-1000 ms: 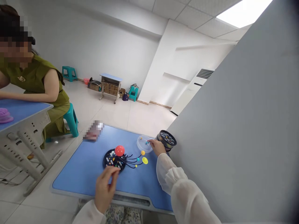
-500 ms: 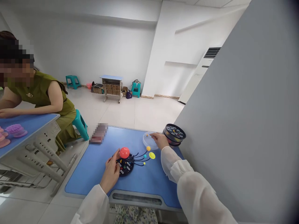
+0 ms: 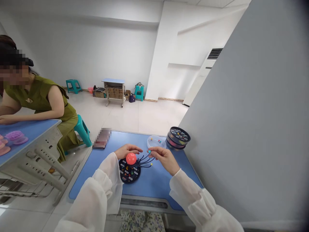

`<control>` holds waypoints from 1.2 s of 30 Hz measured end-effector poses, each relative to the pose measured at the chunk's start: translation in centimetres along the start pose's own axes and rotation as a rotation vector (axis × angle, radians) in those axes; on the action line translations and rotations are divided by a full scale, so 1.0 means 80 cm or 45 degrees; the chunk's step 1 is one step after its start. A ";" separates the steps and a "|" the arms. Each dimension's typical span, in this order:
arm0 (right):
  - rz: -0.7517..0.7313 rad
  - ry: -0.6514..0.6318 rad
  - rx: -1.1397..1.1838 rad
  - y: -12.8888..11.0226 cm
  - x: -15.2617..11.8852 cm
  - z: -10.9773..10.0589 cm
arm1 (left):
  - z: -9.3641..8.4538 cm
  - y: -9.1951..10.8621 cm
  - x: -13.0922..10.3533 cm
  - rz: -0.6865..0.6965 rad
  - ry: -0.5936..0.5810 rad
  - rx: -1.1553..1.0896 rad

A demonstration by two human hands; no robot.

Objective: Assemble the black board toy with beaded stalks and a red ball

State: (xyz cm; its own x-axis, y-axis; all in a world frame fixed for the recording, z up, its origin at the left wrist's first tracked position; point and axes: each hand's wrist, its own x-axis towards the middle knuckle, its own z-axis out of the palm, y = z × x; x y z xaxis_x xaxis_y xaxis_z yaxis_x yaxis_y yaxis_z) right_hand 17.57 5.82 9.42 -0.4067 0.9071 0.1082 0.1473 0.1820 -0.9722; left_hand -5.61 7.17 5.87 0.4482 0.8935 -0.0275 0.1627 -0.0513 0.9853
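A solar system model stands on the blue desk (image 3: 96,174), with a round black base (image 3: 129,175) and a large red ball (image 3: 131,158). Thin black arms (image 3: 142,166) reach out from it to the right. My left hand (image 3: 126,150) lies just behind the red ball, fingers stretched toward the arms; whether it touches one I cannot tell. Between thumb and fingers of my right hand (image 3: 166,159) is a small blue ball (image 3: 149,151), close to the arm tips. A small yellow ball (image 3: 151,164) sits at the end of the lowest arm.
Behind my right hand is a clear round dish (image 3: 156,145) with a few tiny balls. Stacked round black-rimmed cases (image 3: 178,138) stand by the wall at right. A blurred flat object (image 3: 102,138) lies at the desk's far left corner. A person (image 3: 48,103) sits at another desk (image 3: 41,129).
My right hand has come from the clear dish to the arm tips. My left hand has shifted from the base's left side to behind the red ball.
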 end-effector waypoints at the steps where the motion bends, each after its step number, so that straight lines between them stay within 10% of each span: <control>1: 0.021 -0.005 0.016 0.000 -0.001 0.003 | 0.001 -0.001 0.010 -0.012 -0.090 -0.046; 8: 0.102 -0.008 0.072 0.004 -0.007 0.006 | 0.018 -0.021 0.027 -0.006 -0.290 -0.159; 21: -0.225 -0.090 -0.861 0.003 0.013 0.023 | 0.030 -0.035 0.021 0.018 -0.192 -0.367; 36: -0.179 -0.138 -1.185 -0.009 0.020 0.028 | 0.029 -0.040 0.019 -0.039 -0.166 -0.419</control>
State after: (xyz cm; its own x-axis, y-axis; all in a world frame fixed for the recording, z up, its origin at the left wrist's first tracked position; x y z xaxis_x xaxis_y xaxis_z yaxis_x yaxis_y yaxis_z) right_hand 14.83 6.29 9.81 -0.5501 0.8223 0.1460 0.7317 0.5588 -0.3904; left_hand -3.39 7.68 2.29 0.5591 0.8271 -0.0581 -0.1047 0.1399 0.9846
